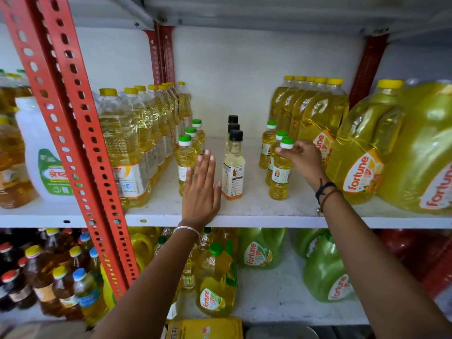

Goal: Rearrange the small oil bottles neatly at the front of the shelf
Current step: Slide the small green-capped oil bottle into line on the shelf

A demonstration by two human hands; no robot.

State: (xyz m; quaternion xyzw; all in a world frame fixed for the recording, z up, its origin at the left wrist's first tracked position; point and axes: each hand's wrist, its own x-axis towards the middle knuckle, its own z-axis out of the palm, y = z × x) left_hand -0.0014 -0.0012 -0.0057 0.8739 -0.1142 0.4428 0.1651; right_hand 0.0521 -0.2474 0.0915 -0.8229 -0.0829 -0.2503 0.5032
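Three short rows of small oil bottles stand on the white shelf (256,217). The left row has green-capped yellow bottles, its front one (185,157) partly behind my left hand (201,189). That hand is flat with fingers together, beside this bottle and holding nothing. The middle row has black-capped pale bottles, the front one (233,172) just right of my left thumb. The right row has green-capped bottles. My right hand (303,159) grips the front one (281,177) at its neck, just under the cap.
Tall yellow-capped oil bottles (127,143) line the left side, and large Fortune jugs (362,157) crowd the right. A red perforated upright (73,123) crosses the left front. The lower shelf holds more jugs and bottles (215,277).
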